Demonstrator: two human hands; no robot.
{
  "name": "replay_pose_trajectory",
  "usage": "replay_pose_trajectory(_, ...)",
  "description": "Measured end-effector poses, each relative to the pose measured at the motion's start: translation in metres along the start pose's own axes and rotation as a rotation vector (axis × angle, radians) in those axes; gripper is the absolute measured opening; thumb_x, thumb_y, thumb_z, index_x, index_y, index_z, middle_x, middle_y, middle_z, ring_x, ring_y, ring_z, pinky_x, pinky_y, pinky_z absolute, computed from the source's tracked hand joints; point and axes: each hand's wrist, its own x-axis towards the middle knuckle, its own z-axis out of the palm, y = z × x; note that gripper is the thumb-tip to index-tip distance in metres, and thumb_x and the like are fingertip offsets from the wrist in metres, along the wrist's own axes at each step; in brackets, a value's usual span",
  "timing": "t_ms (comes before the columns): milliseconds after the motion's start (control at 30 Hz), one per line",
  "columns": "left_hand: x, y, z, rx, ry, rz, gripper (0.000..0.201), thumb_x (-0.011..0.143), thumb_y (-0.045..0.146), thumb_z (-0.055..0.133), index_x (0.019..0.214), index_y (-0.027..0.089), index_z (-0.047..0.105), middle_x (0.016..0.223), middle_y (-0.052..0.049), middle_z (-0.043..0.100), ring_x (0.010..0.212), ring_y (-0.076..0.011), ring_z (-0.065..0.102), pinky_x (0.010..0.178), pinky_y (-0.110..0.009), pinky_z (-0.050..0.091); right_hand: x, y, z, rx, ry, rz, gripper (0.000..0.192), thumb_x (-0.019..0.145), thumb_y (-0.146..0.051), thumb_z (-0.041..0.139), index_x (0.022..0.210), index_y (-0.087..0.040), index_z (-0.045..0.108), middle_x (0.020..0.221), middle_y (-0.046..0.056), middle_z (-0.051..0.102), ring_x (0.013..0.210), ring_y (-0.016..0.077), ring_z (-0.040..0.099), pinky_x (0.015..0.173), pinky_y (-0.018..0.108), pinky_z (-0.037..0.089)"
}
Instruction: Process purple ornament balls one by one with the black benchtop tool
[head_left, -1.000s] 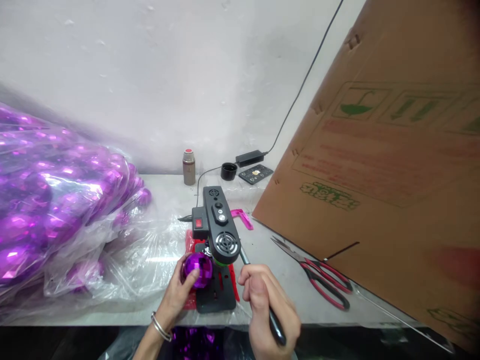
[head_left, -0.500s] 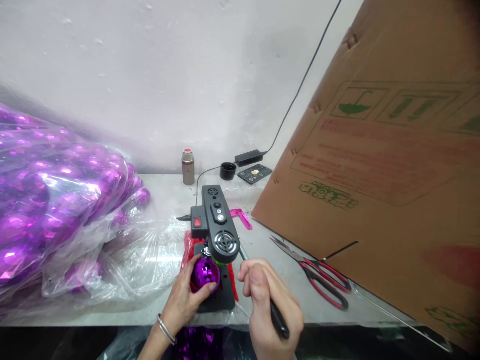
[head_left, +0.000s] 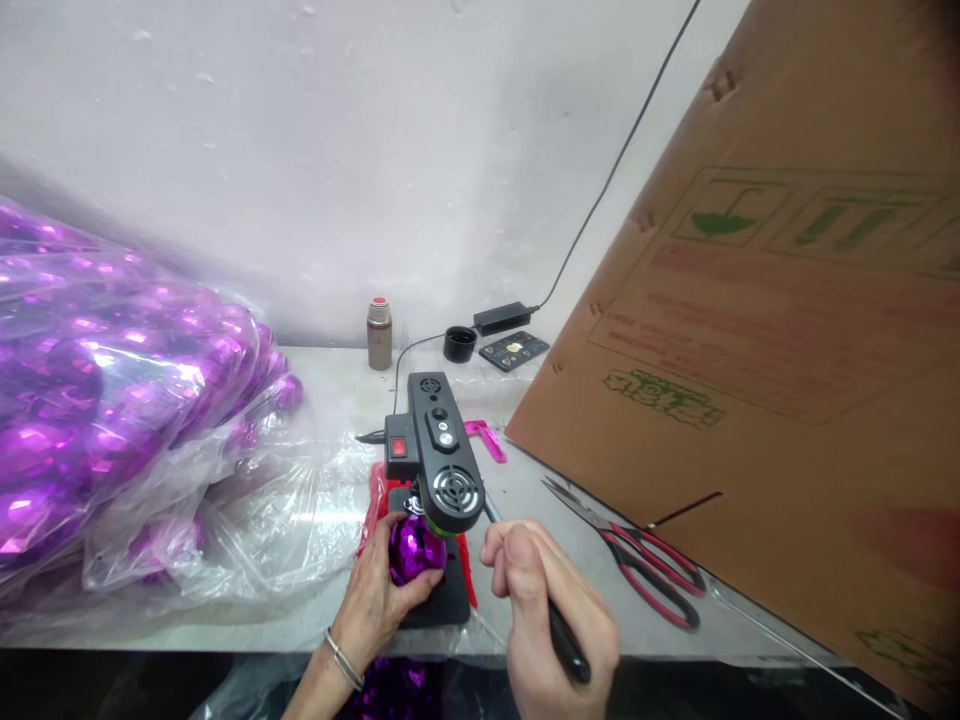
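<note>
My left hand (head_left: 375,585) is curled around a shiny purple bauble (head_left: 418,552), fingers behind it and thumb along its near side. The bauble sits under the front end of a small black machine (head_left: 442,445) with a round grille and a red switch. A strip of green shows beneath the machine's head, near the bauble's top. My right hand (head_left: 559,610) is closed round a lever with a black grip (head_left: 568,645), whose metal rod runs toward the machine's right side. Red material (head_left: 466,575) lies under and around the machine's dark base.
On the left lies a clear plastic bag (head_left: 157,400) full of purple baubles. Scissors (head_left: 652,570) with red-and-black handles rest on the right, beside a large cardboard box (head_left: 750,300). Behind are a flask (head_left: 379,335), a black cup (head_left: 459,344), a phone (head_left: 514,350) and a power adapter (head_left: 502,318).
The whole view has shifted slightly. My right hand has moved a little to the right on the grip; my left hand keeps the bauble at the machine with hardly any movement.
</note>
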Motion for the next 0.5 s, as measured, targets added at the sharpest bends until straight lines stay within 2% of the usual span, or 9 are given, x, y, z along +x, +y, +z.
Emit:
replay_pose_trajectory(167, -0.001, 0.005, -0.004, 0.017, -0.066, 0.053, 0.066, 0.074, 0.044, 0.081, 0.132, 0.021, 0.061, 0.126, -0.015, 0.075, 0.119, -0.0391, 0.069, 0.11, -0.056, 0.05, 0.002, -0.002, 0.0, 0.003, 0.006, 0.0, 0.032, 0.108, -0.01, 0.045, 0.08, -0.021, 0.053, 0.07, -0.002, 0.051, 0.066, 0.0111, 0.058, 0.059, 0.022, 0.046)
replay_pose_trajectory(300, 0.005, 0.004, -0.004, 0.001, -0.071, 0.076, 0.072, 0.072, 0.048, 0.084, 0.134, 0.018, 0.063, 0.131, -0.018, 0.074, 0.124, -0.0416, 0.068, 0.113, -0.058, 0.05, 0.004, -0.004, 0.001, -0.003, 0.031, -0.004, 0.034, 0.108, -0.011, 0.046, 0.076, -0.021, 0.052, 0.068, -0.002, 0.051, 0.062, 0.0105, 0.057, 0.057, 0.022, 0.045)
replay_pose_trajectory(400, 0.008, -0.006, -0.007, -0.082, -0.071, 0.042, 0.074, 0.076, 0.051, 0.083, 0.14, 0.02, 0.062, 0.136, -0.016, 0.074, 0.128, -0.0403, 0.067, 0.116, -0.056, 0.049, 0.003, -0.004, 0.001, -0.006, 0.023, 0.002, 0.035, 0.108, -0.011, 0.046, 0.076, -0.021, 0.051, 0.068, -0.002, 0.051, 0.061, 0.0106, 0.057, 0.057, 0.023, 0.046)
replay_pose_trajectory(500, 0.009, -0.017, -0.012, -0.225, -0.017, -0.034, 0.076, 0.083, 0.063, 0.078, 0.143, 0.02, 0.062, 0.14, -0.015, 0.073, 0.136, -0.0386, 0.064, 0.12, -0.054, 0.047, 0.002, -0.004, 0.0, -0.001, 0.016, 0.013, 0.035, 0.109, -0.011, 0.045, 0.075, -0.021, 0.05, 0.069, -0.002, 0.051, 0.061, 0.0106, 0.056, 0.058, 0.023, 0.046)
